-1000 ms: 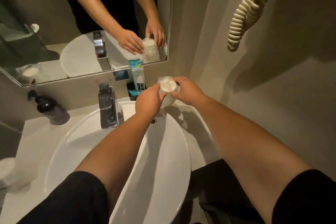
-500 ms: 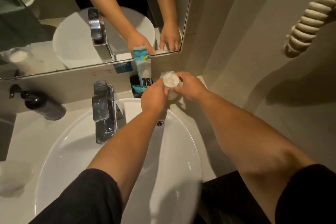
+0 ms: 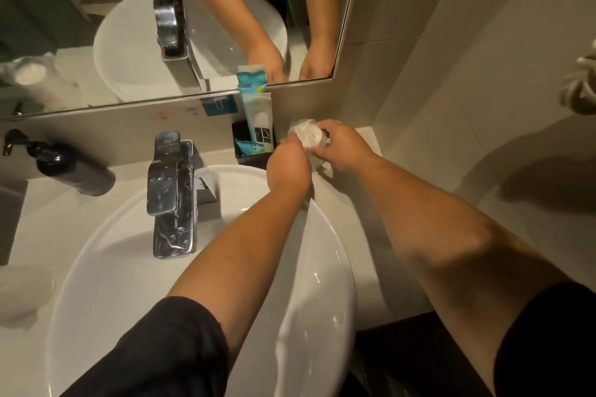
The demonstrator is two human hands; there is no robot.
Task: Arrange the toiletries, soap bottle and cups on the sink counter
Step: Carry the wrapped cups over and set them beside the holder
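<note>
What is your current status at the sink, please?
Left hand and right hand both grip the wrapped cup. Cup at the counter's back right corner, beside the toiletry box. Nothing in the way.

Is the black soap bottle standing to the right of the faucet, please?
No, the soap bottle stands left of the faucet, by the wall.

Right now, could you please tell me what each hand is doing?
Left hand: grips the wrapped cup from the sink side.
Right hand: grips the same cup from the other side.

Clear wrapped cup (image 3: 306,135) between hands
</note>
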